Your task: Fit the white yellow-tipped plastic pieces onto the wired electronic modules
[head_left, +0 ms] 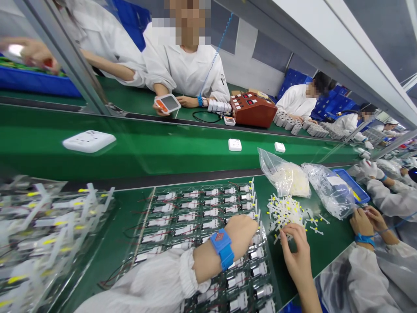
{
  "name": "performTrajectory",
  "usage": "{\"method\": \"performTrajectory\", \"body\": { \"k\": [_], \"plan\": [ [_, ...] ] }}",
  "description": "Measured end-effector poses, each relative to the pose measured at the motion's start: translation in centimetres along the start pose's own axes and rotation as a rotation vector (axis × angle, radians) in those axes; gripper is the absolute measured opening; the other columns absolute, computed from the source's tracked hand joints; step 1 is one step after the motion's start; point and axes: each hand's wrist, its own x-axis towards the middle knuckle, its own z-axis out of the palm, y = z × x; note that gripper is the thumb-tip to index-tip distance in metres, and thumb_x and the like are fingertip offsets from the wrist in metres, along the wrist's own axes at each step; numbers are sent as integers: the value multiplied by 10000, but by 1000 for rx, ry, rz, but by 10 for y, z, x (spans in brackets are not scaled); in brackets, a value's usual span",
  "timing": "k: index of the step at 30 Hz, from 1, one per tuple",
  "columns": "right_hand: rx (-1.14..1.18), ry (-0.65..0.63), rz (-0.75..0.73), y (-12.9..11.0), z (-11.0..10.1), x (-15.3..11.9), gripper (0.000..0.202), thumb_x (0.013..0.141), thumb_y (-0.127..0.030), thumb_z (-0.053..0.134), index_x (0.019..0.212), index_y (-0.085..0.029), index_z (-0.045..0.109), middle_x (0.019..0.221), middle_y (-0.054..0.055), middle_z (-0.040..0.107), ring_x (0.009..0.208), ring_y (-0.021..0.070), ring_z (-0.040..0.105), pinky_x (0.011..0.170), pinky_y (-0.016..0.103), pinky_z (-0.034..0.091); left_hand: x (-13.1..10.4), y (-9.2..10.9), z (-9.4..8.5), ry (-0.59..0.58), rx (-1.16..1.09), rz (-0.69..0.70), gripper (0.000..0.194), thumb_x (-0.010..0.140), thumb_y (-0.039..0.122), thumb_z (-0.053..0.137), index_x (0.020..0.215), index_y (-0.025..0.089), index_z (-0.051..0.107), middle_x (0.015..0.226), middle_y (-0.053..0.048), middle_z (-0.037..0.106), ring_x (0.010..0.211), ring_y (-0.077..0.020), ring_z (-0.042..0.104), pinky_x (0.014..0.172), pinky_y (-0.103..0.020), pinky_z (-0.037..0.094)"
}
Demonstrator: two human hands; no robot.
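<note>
Left hand (pixel 241 237) above the motors (pixel 186 216) at the right edge of the tray (pixel 273 280); fingertips hidden, cannot tell its grip. Right hand (pixel 297 252) at the near side of the clips (pixel 285 209), heaped on the desk (pixel 317 248) just off the tray's right edge. Thumb and forefinger bent toward each other; cannot tell if anything is pinched. Bags (pixel 335 200) lie beyond, nearer the desk's far edge. Clips look light, stiff, prone to tangle: best taken singly by the stem. Motors probably hard; hold the body, spare the wires (pixel 106 284).
</note>
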Motion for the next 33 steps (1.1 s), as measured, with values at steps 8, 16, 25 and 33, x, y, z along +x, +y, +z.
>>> {"method": "performTrajectory", "body": {
  "k": [8, 16, 25, 33],
  "plan": [
    [-188, -209, -115, 25, -6, -15, 246, 887, -188, 561, 1103, -273, 645, 1156, 108, 594, 1106, 315, 519, 908, 541, 463, -8, 6, -9, 16, -32, -16, 95, 768, 207, 704, 803, 174, 622, 843, -96, 705, 873, -279, 685, 706, -322, 509],
    [-102, -144, -11, 19, -1, -8, 90, 919, -245, 561, 926, -252, 651, 1089, 95, 619, 1063, 296, 534, 919, 513, 422, -16, 24, -5, -83, -17, 77, 64, 779, 202, 695, 741, 158, 670, 846, -123, 732, 843, -278, 701, 721, -335, 553],
    [128, -27, 126, 2, 1, -5, 70, 928, -278, 561, 943, -231, 611, 1021, 81, 654, 1020, 257, 576, 920, 444, 434, -25, 36, -17, -259, 68, 142, 88, 773, 109, 634, 793, 134, 715, 851, -161, 748, 840, -317, 723, 707, -370, 582],
    [556, 36, 475, 1, 10, -14, 180, 812, -353, 725, 892, -205, 659, 885, 48, 693, 865, 205, 656, 799, 313, 505, -24, 34, -3, -185, 6, 112, 91, 803, 193, 620, 781, 145, 694, 860, -136, 748, 842, -305, 722, 716, -371, 586]
  ]
}}
